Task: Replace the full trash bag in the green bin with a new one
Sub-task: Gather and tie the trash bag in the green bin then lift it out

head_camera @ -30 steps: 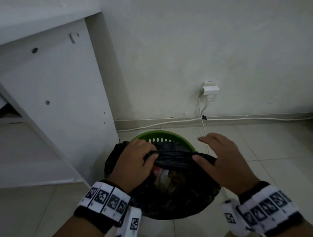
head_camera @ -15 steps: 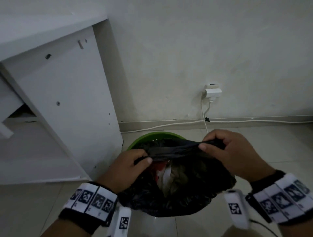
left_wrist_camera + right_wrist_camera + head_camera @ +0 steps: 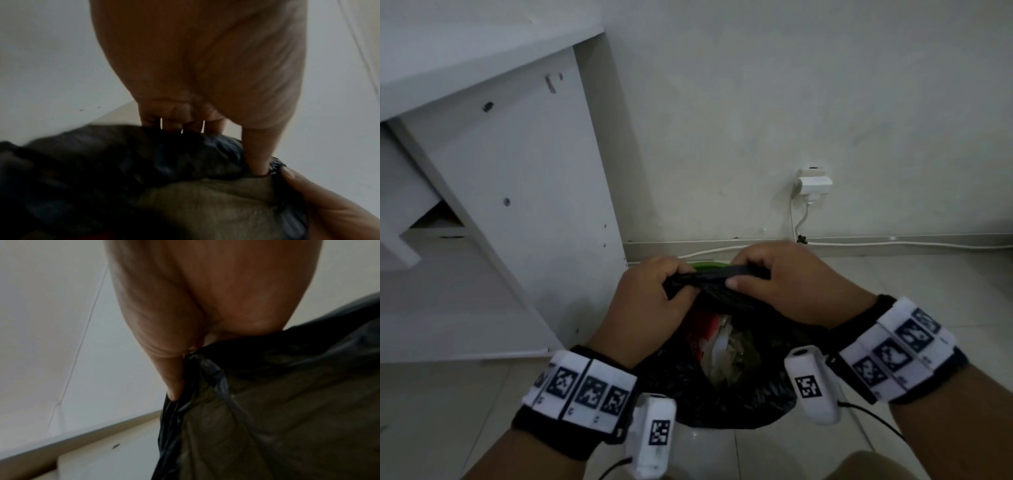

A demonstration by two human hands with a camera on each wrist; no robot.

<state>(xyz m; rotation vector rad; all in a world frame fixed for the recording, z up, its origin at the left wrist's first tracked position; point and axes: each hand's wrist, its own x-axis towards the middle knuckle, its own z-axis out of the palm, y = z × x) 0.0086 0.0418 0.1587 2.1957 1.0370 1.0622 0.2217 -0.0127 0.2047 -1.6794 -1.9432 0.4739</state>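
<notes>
The full black trash bag [image 3: 736,387] sits in the green bin [image 3: 705,265], of which only a sliver of rim shows behind my hands. Red and white rubbish shows through the bag's mouth. My left hand [image 3: 650,298] grips the gathered far edge of the bag on the left. My right hand [image 3: 784,284] pinches the same edge on the right, thumb on top. The two hands are close together. In the left wrist view the left hand [image 3: 197,129] curls into the black bag [image 3: 123,162]. In the right wrist view the right hand [image 3: 185,366] pinches the bag [image 3: 267,402].
A white cabinet [image 3: 510,205] stands close on the left of the bin. Behind is a white wall with a socket and plug [image 3: 815,183] and a white cable [image 3: 893,244] along the skirting. The tiled floor [image 3: 945,281] spreads to the right.
My right hand went from lying open on the bag's edge to pinching it. Both hands have drawn closer together, bunching the bag's far edge higher over the bin.
</notes>
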